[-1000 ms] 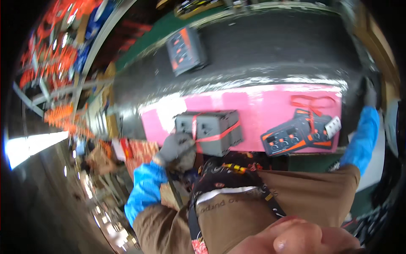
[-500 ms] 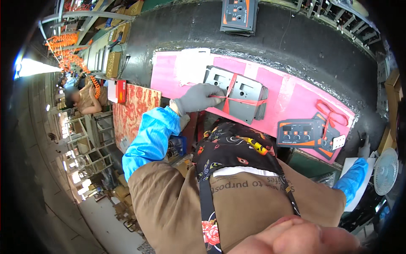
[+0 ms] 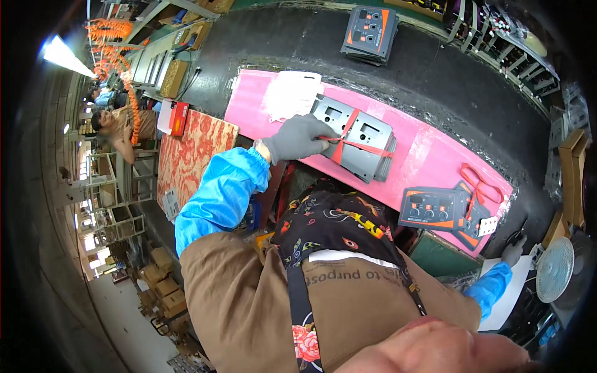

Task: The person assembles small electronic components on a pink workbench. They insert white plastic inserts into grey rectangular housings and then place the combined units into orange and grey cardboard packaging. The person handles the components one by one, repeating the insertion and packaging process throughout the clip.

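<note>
A stack of grey metal panels point(image 3: 354, 138) with square and round cut-outs lies on the pink sheet point(image 3: 429, 146), tied crosswise with red ribbon point(image 3: 348, 128). At its left end my grey-gloved left hand point(image 3: 297, 138) is closed, pinching the ribbon beside the crossing. Far to the right, my gloved right hand point(image 3: 513, 252) is small in view, its fingers bent at a dark tool point(image 3: 515, 236) that looks like scissors. Two dark control panels with orange marks, a front panel point(image 3: 429, 208) and one partly beneath it, lie nearer that hand. On them rests a loop of red ribbon point(image 3: 479, 186).
Another stack of control panels point(image 3: 371, 34) stands on the black bench at the back. A white sheet point(image 3: 292, 93) lies left of the grey stack. A red-patterned board point(image 3: 193, 152) carries a red box point(image 3: 176, 118). A fan point(image 3: 555, 268) stands at right; a person point(image 3: 124, 127) sits far left.
My right hand has drawn back toward me, and a dark tool shows at its fingers. My left hand stays at the ribbon. The whole view has shifted slightly.
</note>
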Demonstrator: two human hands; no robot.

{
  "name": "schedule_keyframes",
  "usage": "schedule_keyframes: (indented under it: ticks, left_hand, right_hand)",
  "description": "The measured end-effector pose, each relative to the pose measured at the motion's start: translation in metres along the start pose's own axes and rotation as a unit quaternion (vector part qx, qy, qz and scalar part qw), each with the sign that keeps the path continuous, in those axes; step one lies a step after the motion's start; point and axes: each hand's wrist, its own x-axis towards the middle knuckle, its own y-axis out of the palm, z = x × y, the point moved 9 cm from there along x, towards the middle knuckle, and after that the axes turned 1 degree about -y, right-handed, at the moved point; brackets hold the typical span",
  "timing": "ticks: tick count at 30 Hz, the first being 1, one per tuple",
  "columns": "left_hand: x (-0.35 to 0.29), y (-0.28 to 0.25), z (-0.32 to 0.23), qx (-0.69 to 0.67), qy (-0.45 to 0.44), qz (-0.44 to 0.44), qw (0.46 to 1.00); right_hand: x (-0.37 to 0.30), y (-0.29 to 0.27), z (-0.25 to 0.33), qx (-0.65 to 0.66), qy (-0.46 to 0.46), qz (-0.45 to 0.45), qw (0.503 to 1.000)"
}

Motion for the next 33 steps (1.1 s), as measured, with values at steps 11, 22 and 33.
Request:
schedule_keyframes:
  ticks: [11,22,33]
  left_hand:
    - [0.003,-0.005,0.036,0.045,0.001,0.077,0.996]
    - [0.012,0.001,0.046,-0.213,0.005,0.157,0.964]
    - [0.0,0.01,0.074,-0.384,0.029,0.143,0.912]
  right_hand:
    - [-0.198,-0.135,0.294,0.668,-0.219,0.149,0.695]
    - [-0.471,-0.137,0.547,0.518,-0.242,0.583,0.577]
    - [-0.473,-0.17,0.57,0.68,-0.262,0.203,0.654]
